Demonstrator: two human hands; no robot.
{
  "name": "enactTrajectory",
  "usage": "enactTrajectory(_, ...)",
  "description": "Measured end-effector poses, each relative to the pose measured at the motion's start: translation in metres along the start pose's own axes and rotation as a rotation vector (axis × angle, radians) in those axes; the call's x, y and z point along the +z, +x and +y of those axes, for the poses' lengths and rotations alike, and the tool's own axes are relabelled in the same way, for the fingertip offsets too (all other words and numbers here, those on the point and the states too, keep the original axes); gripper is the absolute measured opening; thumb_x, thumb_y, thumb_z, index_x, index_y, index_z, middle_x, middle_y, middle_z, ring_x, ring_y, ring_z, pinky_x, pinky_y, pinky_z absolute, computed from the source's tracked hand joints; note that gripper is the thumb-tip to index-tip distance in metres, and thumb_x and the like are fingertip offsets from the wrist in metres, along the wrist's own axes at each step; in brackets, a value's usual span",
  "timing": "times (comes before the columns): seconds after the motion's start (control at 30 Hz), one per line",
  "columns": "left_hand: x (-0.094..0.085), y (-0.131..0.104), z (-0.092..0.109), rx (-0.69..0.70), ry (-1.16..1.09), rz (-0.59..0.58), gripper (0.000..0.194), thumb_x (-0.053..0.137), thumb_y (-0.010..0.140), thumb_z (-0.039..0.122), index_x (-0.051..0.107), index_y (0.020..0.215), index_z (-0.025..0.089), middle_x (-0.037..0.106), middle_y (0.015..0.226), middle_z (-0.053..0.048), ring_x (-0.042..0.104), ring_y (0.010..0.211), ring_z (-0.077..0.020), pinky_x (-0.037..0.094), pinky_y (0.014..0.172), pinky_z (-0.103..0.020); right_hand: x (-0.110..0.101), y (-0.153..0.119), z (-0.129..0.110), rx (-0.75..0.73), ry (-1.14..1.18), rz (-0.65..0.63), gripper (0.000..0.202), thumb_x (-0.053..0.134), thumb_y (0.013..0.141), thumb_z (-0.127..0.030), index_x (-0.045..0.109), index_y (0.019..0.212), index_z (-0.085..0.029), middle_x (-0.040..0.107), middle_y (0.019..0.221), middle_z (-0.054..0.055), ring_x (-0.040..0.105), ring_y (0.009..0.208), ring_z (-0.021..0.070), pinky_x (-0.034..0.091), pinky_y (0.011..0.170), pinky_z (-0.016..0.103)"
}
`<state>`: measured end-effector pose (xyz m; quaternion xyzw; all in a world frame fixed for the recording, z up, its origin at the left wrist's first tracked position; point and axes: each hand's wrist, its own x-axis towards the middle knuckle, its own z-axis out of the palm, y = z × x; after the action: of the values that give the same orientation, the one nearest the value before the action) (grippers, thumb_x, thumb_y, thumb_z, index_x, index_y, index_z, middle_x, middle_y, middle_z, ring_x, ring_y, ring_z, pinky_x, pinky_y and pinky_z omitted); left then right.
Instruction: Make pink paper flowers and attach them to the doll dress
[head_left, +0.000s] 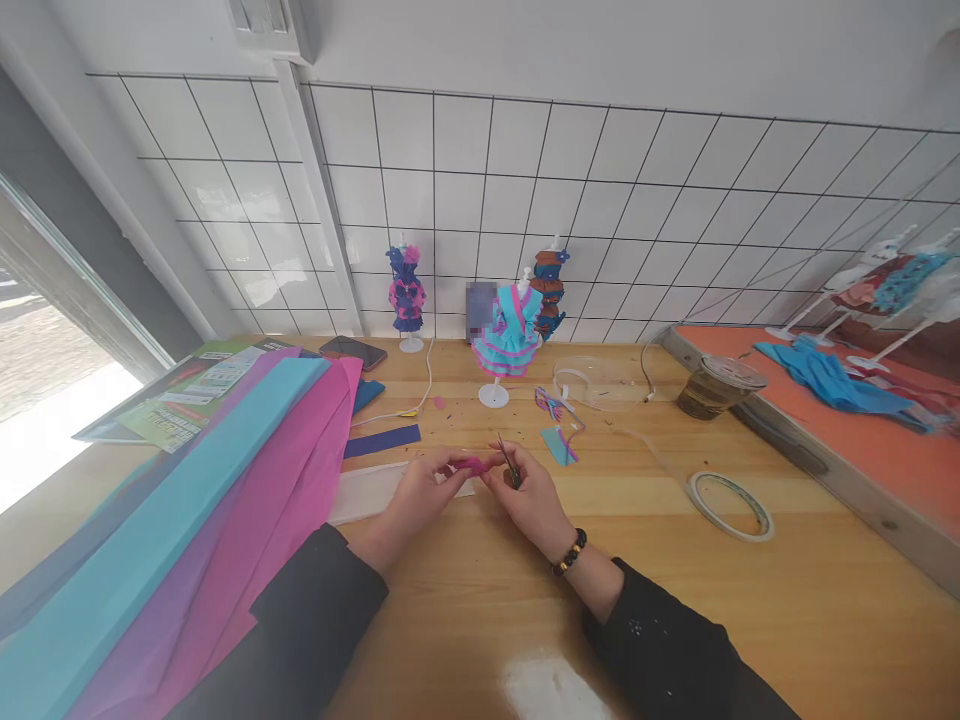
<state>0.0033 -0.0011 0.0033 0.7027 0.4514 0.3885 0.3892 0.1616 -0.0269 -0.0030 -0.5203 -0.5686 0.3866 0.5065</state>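
A small piece of magenta crepe paper (pixel 471 466) is between my hands, above the table. My left hand (pixel 422 498) is closed, pinching it from the left with thumb and fingertips. From the other side, the fingertips of my right hand (pixel 534 503) touch the paper's right end. Tucked in that hand is a small pair of scissors (pixel 509 462), its dark blades pointing up and away from me; the handles are mostly hidden by the fingers. Beneath my left hand lies a white strip (pixel 371 492). A dark blue paper strip (pixel 382 441) lies just beyond it.
Long crepe paper sheets (pixel 289 460) cover the left side. A doll form in a turquoise and pink dress (pixel 510 335) stands ahead, with others behind. Light blue scraps (pixel 559 446), a roll of tape (pixel 730 506) and a cup of dark liquid (pixel 716 386) are to the right.
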Motion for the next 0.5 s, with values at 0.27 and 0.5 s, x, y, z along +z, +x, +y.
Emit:
enactTrajectory(0.27, -0.0046, -0.0015, -0.0013, 0.133, 0.023, 0.116, 0.012, 0.054, 0.077, 0.019, 0.066, 0.075, 0.020, 0.063, 0.110, -0.008, 0.057, 0.104, -0.0208, 0.042, 0.092, -0.038, -0.0026, 0.0026, -0.0050, 0.201, 0.236, 0.015, 0.043, 0.063, 0.069, -0.037, 0.055, 0.105, -0.015, 0.067, 0.077, 0.004, 0.055, 0.056, 0.0122, 0.037, 0.048, 0.023)
enactTrajectory(0.5, -0.0033, -0.0016, -0.0043, 0.173, -0.005, 0.049, 0.016, 0.053, 0.078, 0.020, 0.069, 0.076, 0.021, 0.061, 0.109, -0.009, 0.056, 0.104, -0.0210, 0.043, 0.091, -0.038, -0.0035, 0.0012, -0.0008, 0.296, 0.303, -0.042, 0.050, 0.068, 0.066, -0.040, 0.055, 0.107, -0.014, 0.066, 0.074, 0.001, 0.043, 0.043, 0.0061, 0.028, 0.041, 0.021)
